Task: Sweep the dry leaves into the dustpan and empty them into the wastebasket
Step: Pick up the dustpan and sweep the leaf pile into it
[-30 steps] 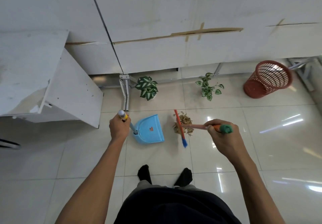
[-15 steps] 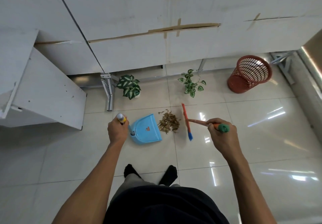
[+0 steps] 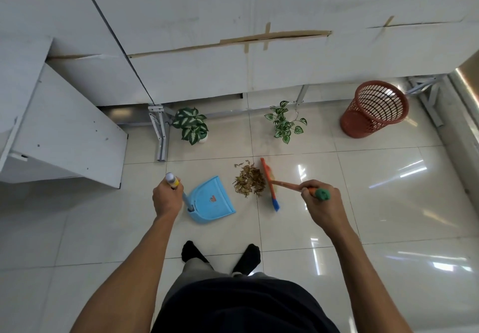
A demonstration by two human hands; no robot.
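Glossy tiled floor [image 3: 388, 190], open room right of the broom [image 3: 267, 174] up to the wall base. Red mesh wastebasket [image 3: 374, 109] stands upright far right by the wall, well apart from the pile; contents can't tell. Blue plastic dustpan [image 3: 212, 200] sits on the floor. Left hand [image 3: 166, 199] is fisted round its handle top. Dry leaves [image 3: 250, 182] are a brown crumpled heap between dustpan and broom head, touching the broom, just apart from the dustpan. Right hand [image 3: 324, 205] grips the orange broom handle at its green cap. Two potted plants [image 3: 190, 125] stand by the wall.
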